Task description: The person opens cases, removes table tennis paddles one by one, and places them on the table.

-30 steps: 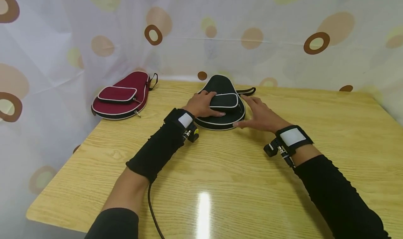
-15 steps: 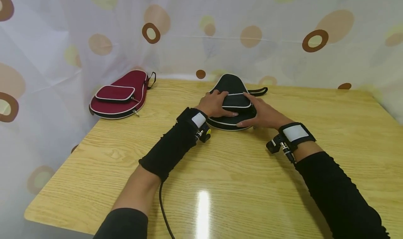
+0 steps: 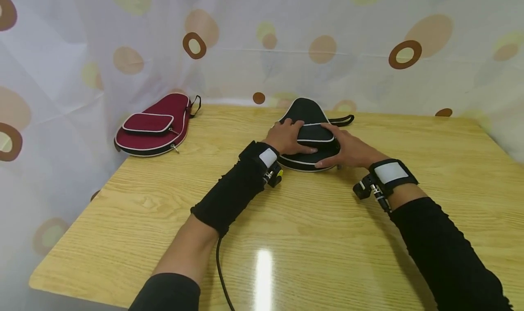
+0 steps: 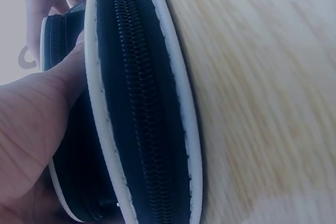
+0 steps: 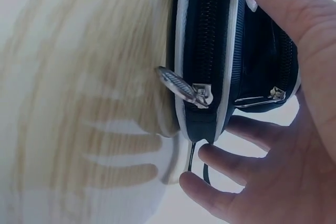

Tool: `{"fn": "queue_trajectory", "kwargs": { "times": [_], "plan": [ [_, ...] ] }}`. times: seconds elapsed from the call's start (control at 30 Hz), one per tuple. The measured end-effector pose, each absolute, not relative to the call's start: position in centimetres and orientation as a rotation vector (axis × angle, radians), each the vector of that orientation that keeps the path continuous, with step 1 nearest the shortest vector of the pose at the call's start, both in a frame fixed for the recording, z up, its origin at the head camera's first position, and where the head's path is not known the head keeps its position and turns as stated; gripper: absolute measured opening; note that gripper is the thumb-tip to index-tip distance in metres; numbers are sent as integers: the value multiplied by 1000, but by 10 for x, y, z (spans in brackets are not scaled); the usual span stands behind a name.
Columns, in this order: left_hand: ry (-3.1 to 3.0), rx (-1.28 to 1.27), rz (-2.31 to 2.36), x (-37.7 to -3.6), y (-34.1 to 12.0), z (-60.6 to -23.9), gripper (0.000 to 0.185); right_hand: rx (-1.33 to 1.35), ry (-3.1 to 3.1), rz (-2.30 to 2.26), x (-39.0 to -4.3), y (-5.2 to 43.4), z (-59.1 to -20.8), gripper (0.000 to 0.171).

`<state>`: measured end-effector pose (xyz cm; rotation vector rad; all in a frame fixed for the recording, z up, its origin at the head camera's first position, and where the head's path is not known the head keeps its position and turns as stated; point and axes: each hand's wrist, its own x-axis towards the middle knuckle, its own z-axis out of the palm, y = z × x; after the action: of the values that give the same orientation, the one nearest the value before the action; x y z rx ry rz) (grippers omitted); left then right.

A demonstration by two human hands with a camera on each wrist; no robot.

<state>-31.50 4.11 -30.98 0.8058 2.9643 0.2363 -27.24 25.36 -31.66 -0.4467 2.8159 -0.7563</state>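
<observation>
A black table tennis paddle case [image 3: 304,111] with white piping lies on the wooden table, narrow end toward the curtain. My left hand [image 3: 286,137] grips its left side, thumb across the front below the pocket [image 3: 317,133]. At the right side, my right hand [image 3: 348,147] touches the case with thumb and fingers spread, the thumb tip at the front rim. The right wrist view shows the zipper pull [image 5: 184,90] hanging at the rim and several bent fingers [image 5: 231,161] beyond the corner. Left fingertips are partly hidden in the left wrist view.
A maroon paddle case [image 3: 163,111] of the same shape lies at the table's left edge. Behind the wooden table [image 3: 307,238] hangs a white curtain [image 3: 262,38] with brown and yellow spots. A cable [image 3: 223,274] trails from my left sleeve.
The black case has slid to the right with my left hand on it. My right hand has closed in from beside the case onto its right side. The maroon case stays in place.
</observation>
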Motion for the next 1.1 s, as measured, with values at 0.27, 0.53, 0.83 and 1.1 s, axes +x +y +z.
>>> {"fn": "queue_trajectory", "kwargs": {
  "times": [0.27, 0.53, 0.83, 1.1],
  "plan": [
    [2977, 797, 213, -317, 42, -315, 93, -408, 2781, -814, -274, 254, -321, 115],
    [2916, 732, 320, -307, 34, -317, 103, -388, 2766, -801, -272, 251, -326, 117],
    [2867, 644, 602, -285, 26, -314, 125, -407, 2799, -760, -274, 259, -316, 112],
    [2849, 680, 646, -288, 23, -316, 124, -424, 2796, -756, -271, 261, -311, 113]
  ]
}}
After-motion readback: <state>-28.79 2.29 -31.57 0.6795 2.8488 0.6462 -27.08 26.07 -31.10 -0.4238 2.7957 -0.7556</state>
